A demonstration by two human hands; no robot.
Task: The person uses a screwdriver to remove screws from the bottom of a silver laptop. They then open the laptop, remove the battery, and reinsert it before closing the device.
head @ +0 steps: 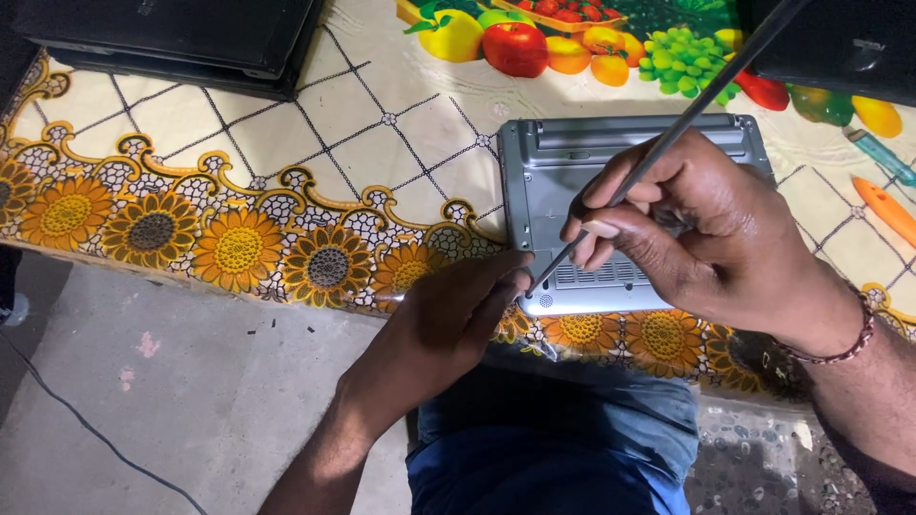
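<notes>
A small silver laptop [558, 167] lies upside down near the table's front edge. My right hand [711, 238] grips a long thin screwdriver [701, 100] like a pen, its tip down at the laptop's near left corner. My left hand [458, 310] rests at that same corner, fingers pressed against the laptop's edge beside the tip. A beaded bracelet sits on my right wrist.
The table wears a cloth [239, 143] printed with sunflowers, a grid and fruit. A black laptop [172, 38] lies at the far left, another dark device [840, 48] at the far right. Two small tools [887, 181] lie at the right edge. A cable [86, 424] crosses the concrete floor.
</notes>
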